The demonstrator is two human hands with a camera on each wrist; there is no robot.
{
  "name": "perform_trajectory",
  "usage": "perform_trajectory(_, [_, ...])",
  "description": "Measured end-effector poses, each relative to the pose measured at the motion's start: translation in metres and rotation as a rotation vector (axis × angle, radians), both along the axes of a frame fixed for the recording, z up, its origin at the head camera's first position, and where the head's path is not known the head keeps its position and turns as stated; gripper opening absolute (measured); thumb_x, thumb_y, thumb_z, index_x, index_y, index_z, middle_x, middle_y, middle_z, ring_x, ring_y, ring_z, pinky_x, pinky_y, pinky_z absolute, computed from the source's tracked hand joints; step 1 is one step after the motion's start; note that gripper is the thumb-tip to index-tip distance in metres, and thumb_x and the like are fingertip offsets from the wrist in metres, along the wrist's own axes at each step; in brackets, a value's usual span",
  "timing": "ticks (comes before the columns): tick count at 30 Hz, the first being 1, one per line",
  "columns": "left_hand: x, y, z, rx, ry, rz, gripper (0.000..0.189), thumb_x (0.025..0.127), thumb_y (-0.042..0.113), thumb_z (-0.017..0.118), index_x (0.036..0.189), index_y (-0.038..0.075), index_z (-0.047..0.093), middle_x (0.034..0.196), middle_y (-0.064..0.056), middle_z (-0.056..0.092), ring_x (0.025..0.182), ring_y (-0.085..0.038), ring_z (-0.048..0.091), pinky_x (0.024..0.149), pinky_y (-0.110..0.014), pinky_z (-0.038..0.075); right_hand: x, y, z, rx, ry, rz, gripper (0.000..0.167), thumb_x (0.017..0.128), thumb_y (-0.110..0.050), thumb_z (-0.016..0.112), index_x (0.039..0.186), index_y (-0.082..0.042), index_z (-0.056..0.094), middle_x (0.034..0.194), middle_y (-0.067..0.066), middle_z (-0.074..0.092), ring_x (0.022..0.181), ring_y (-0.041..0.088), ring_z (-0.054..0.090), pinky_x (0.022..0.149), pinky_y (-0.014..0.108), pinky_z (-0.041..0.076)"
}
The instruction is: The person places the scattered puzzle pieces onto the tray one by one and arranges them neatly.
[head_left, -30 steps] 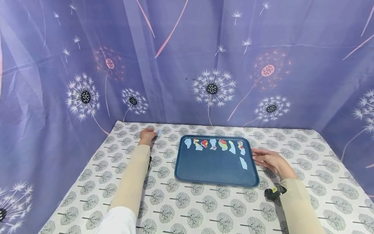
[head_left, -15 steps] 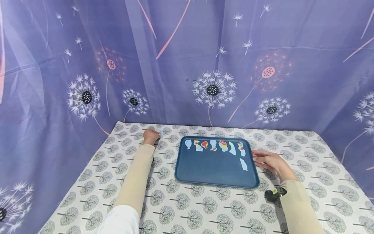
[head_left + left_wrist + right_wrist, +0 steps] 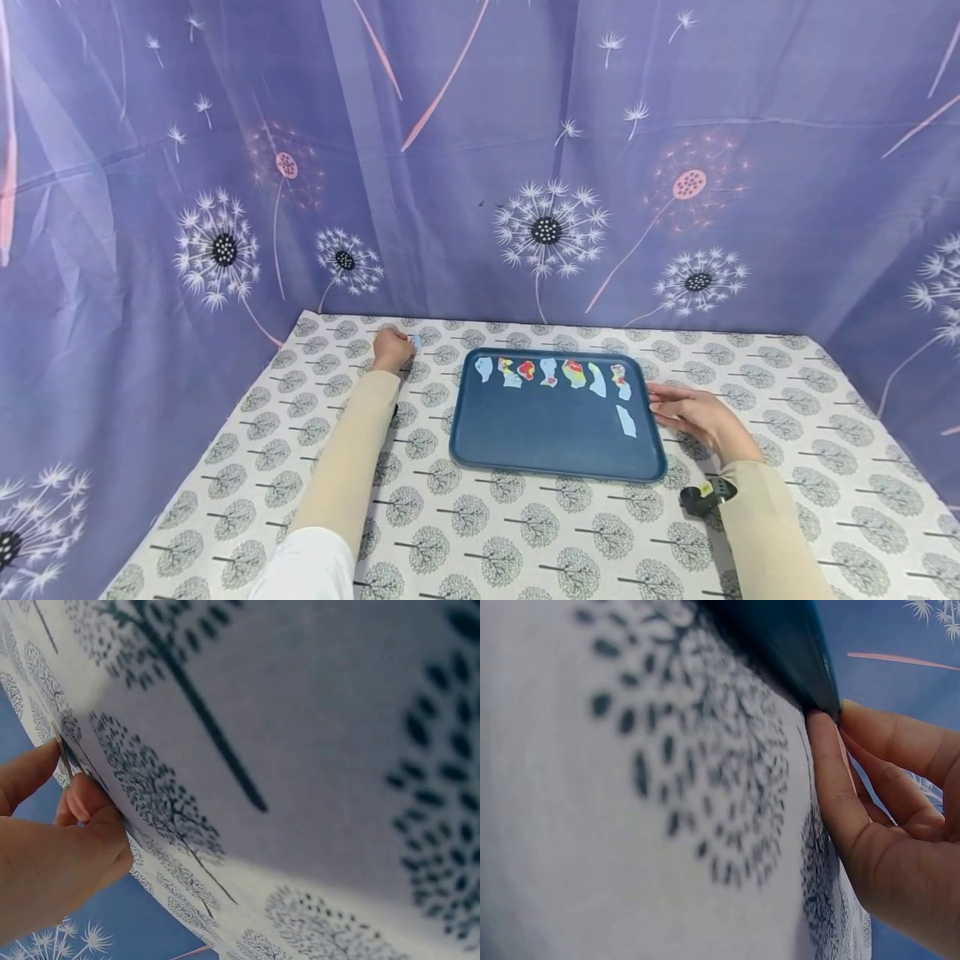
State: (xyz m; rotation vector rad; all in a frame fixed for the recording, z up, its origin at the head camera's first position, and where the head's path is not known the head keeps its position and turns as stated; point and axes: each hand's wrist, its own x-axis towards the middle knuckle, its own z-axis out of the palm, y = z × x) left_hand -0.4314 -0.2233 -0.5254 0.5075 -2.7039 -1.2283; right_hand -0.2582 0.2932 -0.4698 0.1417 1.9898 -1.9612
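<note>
In the head view my left hand (image 3: 392, 350) is near the far left of the table, pinching a small flat pale-blue piece (image 3: 416, 342). The left wrist view shows that thin piece (image 3: 62, 754) edge-on between thumb and fingers, close over the cloth. My right hand (image 3: 697, 415) is at the right side of the dark blue tray (image 3: 540, 446); in the right wrist view its thumb and finger meet at the tray's rim (image 3: 821, 667). Several flat, jagged pieces (image 3: 573, 374), pale blue with red and yellow patches, lie along the tray's far side. One plain pale-blue piece (image 3: 626, 421) sits below the row.
A white cloth (image 3: 465, 533) with a grey tree print covers the table. Behind it hangs a purple curtain (image 3: 450, 208) with dandelions, reaching the table's far edge. A black wrist device (image 3: 705, 497) is strapped at the right sleeve.
My left hand has shifted slightly to the right with the pale-blue piece between its fingers. The right hand and the tray look unmoved.
</note>
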Motion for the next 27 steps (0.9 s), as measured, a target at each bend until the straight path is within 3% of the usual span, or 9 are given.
perform_trajectory(3, [0.035, 0.015, 0.042, 0.028, -0.059, -0.02, 0.021, 0.08, 0.004, 0.073, 0.1, -0.004, 0.069, 0.104, -0.02, 0.066, 0.096, -0.036, 0.061, 0.079, -0.043, 0.057, 0.0, 0.0, 0.0, 0.006, 0.0, 0.002, 0.068, 0.087, 0.009, 0.062, 0.144, 0.012, 0.026, 0.099, -0.005, 0.064, 0.089, 0.003, 0.064, 0.09, 0.026, 0.055])
perform_trajectory(5, [0.052, 0.022, 0.059, 0.056, -0.036, -0.023, 0.019, 0.082, 0.002, 0.072, 0.099, -0.005, 0.069, 0.104, -0.021, 0.066, 0.095, -0.035, 0.061, 0.078, -0.041, 0.057, 0.0, 0.0, 0.0, 0.01, 0.0, 0.003, 0.068, 0.087, 0.008, 0.062, 0.144, 0.012, 0.026, 0.099, -0.005, 0.064, 0.089, 0.003, 0.064, 0.09, 0.026, 0.055])
perform_trajectory(7, [0.064, 0.024, 0.067, 0.112, -0.017, -0.03, 0.018, 0.084, 0.001, 0.071, 0.101, -0.006, 0.069, 0.105, -0.02, 0.065, 0.094, -0.033, 0.062, 0.078, -0.038, 0.058, 0.0, 0.001, 0.0, 0.014, 0.0, 0.002, 0.067, 0.087, 0.008, 0.062, 0.144, 0.013, 0.027, 0.099, -0.005, 0.064, 0.089, 0.004, 0.064, 0.09, 0.026, 0.055])
perform_trajectory(13, [0.073, 0.024, 0.069, 0.323, 0.016, -0.031, 0.022, 0.089, -0.002, 0.065, 0.109, -0.009, 0.066, 0.112, -0.023, 0.065, 0.089, -0.03, 0.067, 0.081, -0.036, 0.059, -0.001, 0.0, 0.0, 0.013, -0.001, 0.004, 0.067, 0.087, 0.009, 0.061, 0.144, 0.013, 0.027, 0.098, -0.004, 0.064, 0.089, 0.004, 0.064, 0.09, 0.026, 0.055])
perform_trajectory(18, [0.076, 0.024, 0.071, 0.448, 0.042, -0.058, 0.023, 0.089, -0.004, 0.061, 0.112, -0.009, 0.064, 0.103, -0.019, 0.065, 0.072, -0.018, 0.067, 0.077, -0.031, 0.061, 0.0, 0.0, 0.0, 0.017, -0.004, 0.004, 0.067, 0.087, 0.009, 0.061, 0.144, 0.013, 0.026, 0.098, -0.005, 0.064, 0.089, 0.004, 0.064, 0.09, 0.026, 0.055])
perform_trajectory(20, [0.077, 0.024, 0.074, 0.498, 0.043, -0.079, 0.029, 0.089, -0.005, 0.061, 0.118, -0.008, 0.062, 0.098, -0.017, 0.065, 0.072, -0.019, 0.067, 0.078, -0.034, 0.06, 0.0, -0.001, 0.001, 0.014, -0.006, 0.004, 0.067, 0.087, 0.009, 0.061, 0.144, 0.013, 0.026, 0.098, -0.005, 0.064, 0.089, 0.003, 0.064, 0.09, 0.026, 0.055])
perform_trajectory(24, [0.08, 0.026, 0.079, 0.553, 0.031, -0.147, 0.043, 0.091, -0.006, 0.059, 0.133, -0.001, 0.054, 0.096, -0.014, 0.063, 0.092, -0.033, 0.067, 0.089, -0.04, 0.057, 0.001, -0.001, 0.003, 0.006, -0.012, 0.004, 0.067, 0.087, 0.009, 0.061, 0.145, 0.012, 0.026, 0.098, -0.005, 0.064, 0.089, 0.003, 0.064, 0.09, 0.025, 0.055])
perform_trajectory(27, [0.082, 0.031, 0.083, 0.583, 0.029, -0.177, 0.045, 0.091, -0.006, 0.059, 0.135, 0.002, 0.053, 0.095, -0.012, 0.061, 0.104, -0.038, 0.062, 0.093, -0.04, 0.055, 0.001, -0.001, 0.004, 0.007, -0.015, 0.003, 0.067, 0.087, 0.009, 0.061, 0.145, 0.012, 0.027, 0.098, -0.005, 0.064, 0.089, 0.004, 0.064, 0.09, 0.025, 0.055])
